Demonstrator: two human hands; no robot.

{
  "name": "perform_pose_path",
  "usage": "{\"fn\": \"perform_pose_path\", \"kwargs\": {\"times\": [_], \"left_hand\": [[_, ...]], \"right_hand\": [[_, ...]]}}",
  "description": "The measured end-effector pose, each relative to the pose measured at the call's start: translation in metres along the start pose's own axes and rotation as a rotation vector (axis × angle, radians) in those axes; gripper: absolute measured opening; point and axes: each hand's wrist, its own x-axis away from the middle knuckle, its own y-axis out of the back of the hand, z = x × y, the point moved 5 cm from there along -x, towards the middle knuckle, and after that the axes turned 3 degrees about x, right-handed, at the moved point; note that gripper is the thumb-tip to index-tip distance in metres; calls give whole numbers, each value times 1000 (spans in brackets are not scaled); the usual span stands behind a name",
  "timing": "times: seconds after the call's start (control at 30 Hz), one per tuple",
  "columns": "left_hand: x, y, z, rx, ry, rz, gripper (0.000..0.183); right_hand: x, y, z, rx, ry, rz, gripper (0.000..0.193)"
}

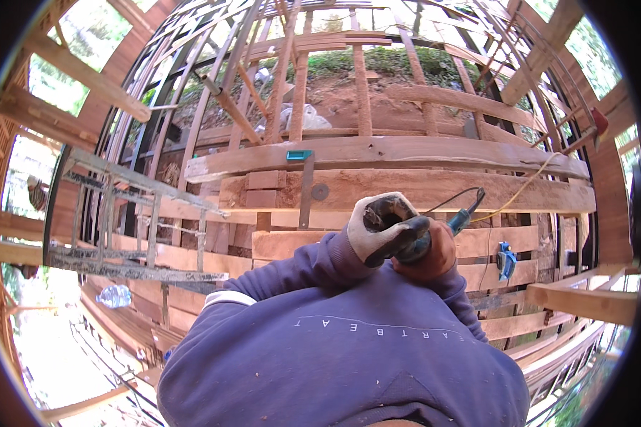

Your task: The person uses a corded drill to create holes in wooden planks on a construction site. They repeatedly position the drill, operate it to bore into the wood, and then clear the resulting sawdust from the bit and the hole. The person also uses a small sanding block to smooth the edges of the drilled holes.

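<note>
Close in front of my chest, my right hand (438,249) wraps round a corded angle grinder (460,221) with a teal body. Its dark head points to the left, partly covered by my hands. My left hand (377,226), in a white glove with a dark palm, has its fingers curled and pressed against that head; what lies inside the curl is hidden. Just beyond my left hand, a round grey disc (320,192) rests on a wide board. Beside the disc lies a try square (307,192) with a teal handle, its blade across the boards.
A long planed beam (406,153) runs crosswise beyond the hands. To the right, a blue tool (506,260) sits on the slats, and a yellow cord (521,191) trails over the wood. A stained ladder-like frame (149,235) and a plastic bottle (114,296) are at left.
</note>
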Motion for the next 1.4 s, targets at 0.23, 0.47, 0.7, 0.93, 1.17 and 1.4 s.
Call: {"fn": "perform_pose_path", "kwargs": {"times": [0.23, 0.47, 0.7, 0.93, 1.17, 1.4], "left_hand": [[4, -9, -4, -115, -19, 13, 12], [7, -13, -10, -91, -138, 128, 11], [9, -16, -17, -153, -139, 176, 16], [2, -15, -11, 233, -157, 202, 54], [-12, -3, -3, 585, -196, 236, 64], [-8, 3, 11, 716, -284, 164, 67]], "right_hand": [[-2, 3, -13, -61, 89, 66, 84], [-7, 0, -17, -123, 141, 93, 81], [-12, -6, -19, -113, 197, 39, 81], [-19, 0, -26, -183, 161, 193, 79], [-30, 10, -40, -440, -20, 485, 75], [-32, 19, -41, -452, -14, 613, 74]]}}
